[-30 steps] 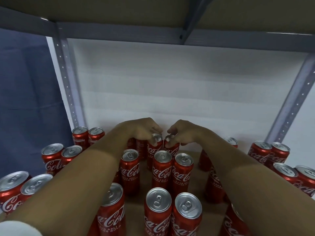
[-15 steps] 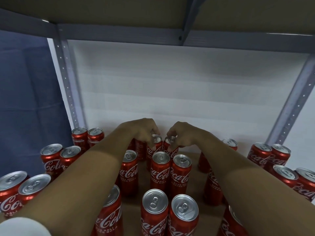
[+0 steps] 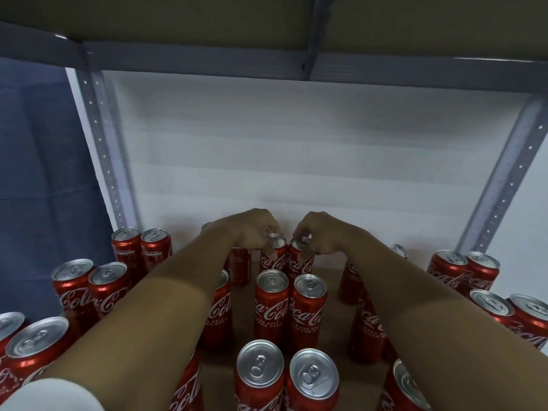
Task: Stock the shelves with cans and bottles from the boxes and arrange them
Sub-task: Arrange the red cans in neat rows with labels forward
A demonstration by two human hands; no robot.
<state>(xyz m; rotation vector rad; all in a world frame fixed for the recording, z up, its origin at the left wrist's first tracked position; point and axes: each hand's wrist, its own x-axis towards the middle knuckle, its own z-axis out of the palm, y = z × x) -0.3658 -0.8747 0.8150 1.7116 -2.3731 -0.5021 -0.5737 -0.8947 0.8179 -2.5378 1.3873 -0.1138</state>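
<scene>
Two upright red cans stand touching at the back of the shelf board [image 3: 329, 292]. The left hand [image 3: 252, 229] pinches the top of the left back can [image 3: 274, 256]; the right hand [image 3: 321, 232] pinches the right back can [image 3: 301, 258]. Just in front of both grips stands another pair of cans [image 3: 290, 307], with more rows on either side.

Red cans, white script brand lettering, partly cut off on most:
- Centre pair of cans [image 3: 290, 310]: "Coca-Cola" script, read in part; small print beneath, "RASA ASLI" on the left can.
- Can under the left forearm [image 3: 218, 312]: "Cola", with "RASA ASLI" below.
- Left-of-frame cans [image 3: 89, 292]: "Cola" fragments.
- Right-edge cans [image 3: 462, 274]: "Coca" fragments.
- Rear pair of cans [image 3: 286, 259] at frame centre: "Coca-Cola" fragments.
- Further small print: too small to read.
</scene>
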